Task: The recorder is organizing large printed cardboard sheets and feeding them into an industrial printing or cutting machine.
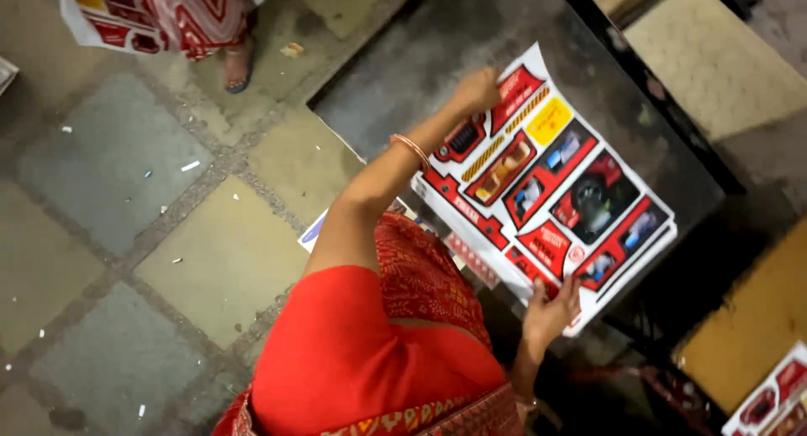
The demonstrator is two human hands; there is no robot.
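We grip the printed sticker sheet [546, 179] at opposite edges, left hand [477, 89] far, right hand [551, 311] near, keeping it flat above the dark table [403, 74].

Dark grey table [437, 62]: printed sticker sheet [546, 184] flat on top, overhanging near edge.

Bare dark table [420, 74] beyond sticker sheet [546, 184]; floor open leftward.
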